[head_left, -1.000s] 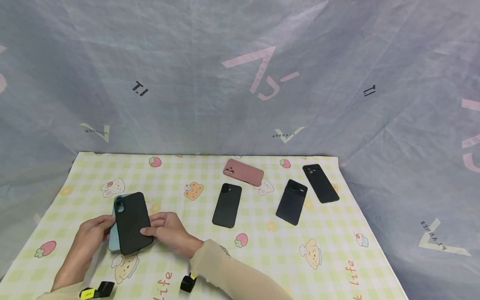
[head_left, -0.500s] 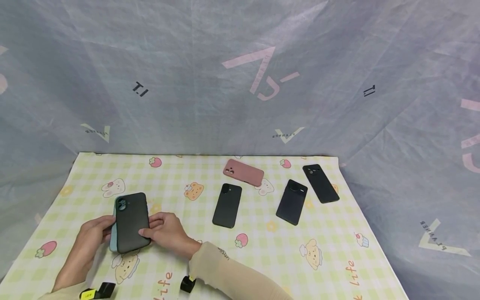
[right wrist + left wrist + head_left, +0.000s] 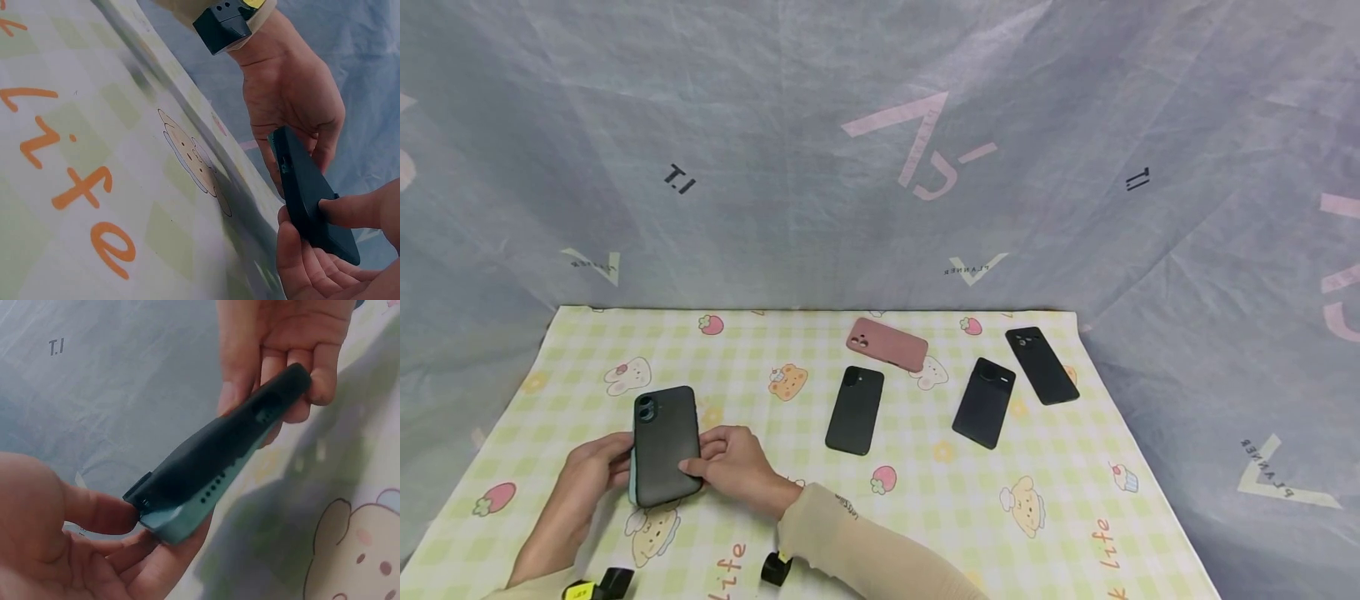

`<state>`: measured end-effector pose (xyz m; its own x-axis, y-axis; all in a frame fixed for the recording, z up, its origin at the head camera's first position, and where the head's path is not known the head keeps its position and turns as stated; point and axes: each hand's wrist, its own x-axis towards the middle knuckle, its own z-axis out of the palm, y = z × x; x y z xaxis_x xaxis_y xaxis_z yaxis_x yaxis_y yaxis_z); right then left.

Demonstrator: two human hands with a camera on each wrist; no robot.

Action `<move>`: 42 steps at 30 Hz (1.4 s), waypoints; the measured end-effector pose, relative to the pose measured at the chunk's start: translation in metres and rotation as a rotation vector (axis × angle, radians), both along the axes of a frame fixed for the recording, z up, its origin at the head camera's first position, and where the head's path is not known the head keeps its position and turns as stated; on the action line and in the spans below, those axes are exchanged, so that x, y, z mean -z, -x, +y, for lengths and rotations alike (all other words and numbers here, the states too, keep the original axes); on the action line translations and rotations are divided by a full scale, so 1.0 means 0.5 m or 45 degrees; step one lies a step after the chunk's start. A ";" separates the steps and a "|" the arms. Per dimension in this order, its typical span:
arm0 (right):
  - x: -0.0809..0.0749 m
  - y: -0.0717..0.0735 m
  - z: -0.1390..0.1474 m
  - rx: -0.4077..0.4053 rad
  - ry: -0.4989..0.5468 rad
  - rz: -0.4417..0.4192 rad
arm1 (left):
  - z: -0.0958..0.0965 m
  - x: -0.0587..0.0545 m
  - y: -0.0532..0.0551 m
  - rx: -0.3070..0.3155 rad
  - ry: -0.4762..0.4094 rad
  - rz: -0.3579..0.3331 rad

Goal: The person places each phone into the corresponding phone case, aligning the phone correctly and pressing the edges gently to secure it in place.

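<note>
A black phone case (image 3: 668, 446) covers most of a teal phone (image 3: 633, 479), held just over the left part of the table in the head view. The phone's lenses show through the case's camera opening. At the left side, my left hand (image 3: 591, 462) pinches the phone and case between thumb and fingers. My right hand (image 3: 737, 462) grips the opposite edge, thumb on the case's back and fingers beneath. In the left wrist view, the phone's teal bottom corner (image 3: 178, 525) juts out of the case on the left hand's side, while the far end sits deeper in.
A pink phone case (image 3: 887, 344) lies at the back middle, with a black phone (image 3: 854, 410) in front of it. Further right are a dark phone (image 3: 984, 404) and another black case (image 3: 1042, 365). A grey curtain (image 3: 737, 208) hangs behind the checked tablecloth (image 3: 940, 517).
The black case has turned from a skewed position into line with the teal phone. Less of the phone's left side shows, and its lenses now sit in the camera opening.
</note>
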<state>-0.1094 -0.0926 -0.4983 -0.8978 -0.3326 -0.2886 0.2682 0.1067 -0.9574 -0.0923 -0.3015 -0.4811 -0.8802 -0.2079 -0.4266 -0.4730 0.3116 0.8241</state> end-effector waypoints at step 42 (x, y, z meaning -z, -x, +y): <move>0.006 0.010 0.016 -0.162 0.200 -0.130 | 0.010 -0.004 -0.007 0.118 0.057 -0.002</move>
<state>-0.1142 -0.0846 -0.5014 -0.8144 -0.4896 -0.3116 0.3586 -0.0024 -0.9335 -0.0890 -0.2967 -0.4792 -0.8960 -0.1443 -0.4198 -0.4414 0.3909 0.8077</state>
